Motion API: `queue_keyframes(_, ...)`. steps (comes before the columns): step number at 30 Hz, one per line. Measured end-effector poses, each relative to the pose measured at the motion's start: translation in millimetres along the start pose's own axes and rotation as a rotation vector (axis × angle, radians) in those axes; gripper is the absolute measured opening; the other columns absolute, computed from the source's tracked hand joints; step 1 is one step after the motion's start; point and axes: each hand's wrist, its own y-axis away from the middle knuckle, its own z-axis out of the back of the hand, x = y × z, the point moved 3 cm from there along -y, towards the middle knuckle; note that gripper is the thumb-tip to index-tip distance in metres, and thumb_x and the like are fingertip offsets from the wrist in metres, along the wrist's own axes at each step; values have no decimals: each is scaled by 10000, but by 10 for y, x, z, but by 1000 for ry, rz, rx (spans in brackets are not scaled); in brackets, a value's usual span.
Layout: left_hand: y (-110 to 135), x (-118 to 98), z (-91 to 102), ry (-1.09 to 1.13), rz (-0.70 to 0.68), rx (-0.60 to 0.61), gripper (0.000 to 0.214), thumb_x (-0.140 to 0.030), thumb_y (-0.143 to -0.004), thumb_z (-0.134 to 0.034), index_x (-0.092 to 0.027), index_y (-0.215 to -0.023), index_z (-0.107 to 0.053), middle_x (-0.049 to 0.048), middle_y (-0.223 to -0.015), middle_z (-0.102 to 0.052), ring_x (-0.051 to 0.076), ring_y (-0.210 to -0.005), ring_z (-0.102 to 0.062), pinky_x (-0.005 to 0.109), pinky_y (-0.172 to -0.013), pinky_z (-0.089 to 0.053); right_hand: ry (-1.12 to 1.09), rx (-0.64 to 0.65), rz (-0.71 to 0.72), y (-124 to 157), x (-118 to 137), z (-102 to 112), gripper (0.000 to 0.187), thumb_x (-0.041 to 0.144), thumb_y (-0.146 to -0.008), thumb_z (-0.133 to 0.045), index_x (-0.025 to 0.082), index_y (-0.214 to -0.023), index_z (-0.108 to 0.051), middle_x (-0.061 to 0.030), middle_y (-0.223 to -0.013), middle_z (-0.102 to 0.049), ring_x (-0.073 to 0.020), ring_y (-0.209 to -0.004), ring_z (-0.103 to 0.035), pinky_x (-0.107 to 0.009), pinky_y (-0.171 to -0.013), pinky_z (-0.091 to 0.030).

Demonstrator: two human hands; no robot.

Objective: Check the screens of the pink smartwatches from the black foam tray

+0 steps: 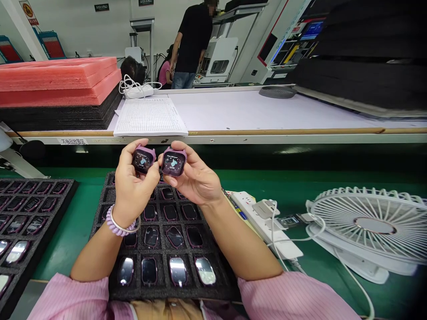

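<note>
My left hand (133,184) grips a small purple watch body (143,160) with its lit screen facing me. My right hand (193,178) holds a second purple watch body (173,162), screen lit as well, right beside the first. Both are held above a black foam tray (163,271) whose pockets hold several more watch bodies lying face up. A beaded bracelet sits on my left wrist.
A second black foam tray (30,213) of watch bodies lies at left. A white power strip (263,222) with cables and a white fan (370,226) lie at right. Behind, a shelf carries a paper sheet (150,116), pink foam (56,80) and black foam stacks. People stand far back.
</note>
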Motion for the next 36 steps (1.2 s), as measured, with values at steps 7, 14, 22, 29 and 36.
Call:
queue_keyframes(7, -25, 19, 3, -13, -17, -5, 385, -241, -869, -724, -184, -1233, -612, 59, -1084, -693, 158, -927, -712, 252, -830, -607, -12, 19, 9, -1, -6, 5, 514, 535, -842, -846, 320, -1265, -649, -47, -1075, -672, -174, -717, -561, -321, -618, -532)
queue_keyframes(14, -119, 214, -17, 273, 232, 119, 610, -359, -860, -798, -225, -1393, -534, 103, -1139, -719, 175, -830, -748, 252, -683, -631, -42, -63, -131, -43, 40, 83, 519, 381, -928, -739, 254, -1406, -582, -56, -1086, -703, -183, -770, -671, -347, -723, -598)
queue_keyframes(22, -149, 257, -61, 442, 408, 198, 519, -327, -896, -707, -203, -1384, -578, 37, -1001, -713, 123, -659, -743, 229, -637, -659, 13, -137, -106, -61, 48, 147, 426, 283, -841, -798, 227, -1216, -605, -22, -1030, -680, -130, -695, -621, -276, -640, -561)
queue_keyframes(29, -155, 234, -70, 467, 418, 225, 389, -278, -857, -695, -180, -1227, -626, 44, -1040, -737, 128, -650, -762, 217, -624, -672, 144, -125, -24, -55, 101, 150, 445, 237, -815, -763, 215, -1224, -591, 10, -914, -660, -133, -675, -640, -284, -635, -538)
queue_keyframes(36, -157, 216, -81, 399, 414, 250, 392, -202, -813, -688, -181, -1198, -616, 45, -1038, -728, 119, -635, -752, 218, -626, -678, 198, -123, -1, -57, 78, 166, 431, 269, -831, -747, 204, -1229, -595, -4, -947, -667, -128, -654, -629, -295, -619, -532)
